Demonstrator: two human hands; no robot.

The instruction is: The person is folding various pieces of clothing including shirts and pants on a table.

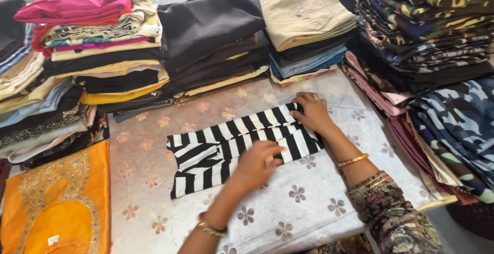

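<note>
Striped garment [231, 146] lying long axis 8-to-2 o'clock; right hand [312, 112] pressing flat at 2 end, left hand [254, 164] flat near middle, neither grasping.

Both hands [257, 164] [312, 112] press flat on striped garment [231, 143]

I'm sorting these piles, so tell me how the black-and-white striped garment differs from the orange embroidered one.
The striped garment lies mid-table, partly folded, under the left hand and right hand; the orange garment lies at the table's near left corner, with no hand on it. The striped garment has bold black and white bands; the orange garment is one colour with gold embroidery curving over it. Both lie as single pieces on the flowered tablecloth, apart from the stacks.
</note>
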